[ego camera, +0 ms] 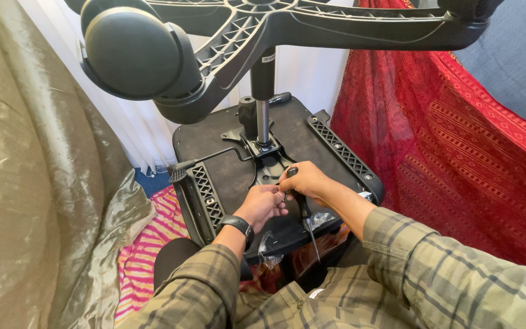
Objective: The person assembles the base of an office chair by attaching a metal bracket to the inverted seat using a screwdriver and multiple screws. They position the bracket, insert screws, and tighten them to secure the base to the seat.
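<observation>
Overhead, an upturned office chair [275,152] lay with its seat underside facing up and its star base and caster [132,52] looming near the camera. Both hands met at the black mechanism plate [269,170] in the middle of the seat. Right hand [308,181] had its fingers curled tight round a dark-handled tool [299,195], its shaft running back toward the person. Left hand [262,204], a black watch [237,224] on its wrist, was closed just beside it, touching the same tool. Red patterned cloth [458,152] hung to the right, olive sheeting [25,183] to the left.
</observation>
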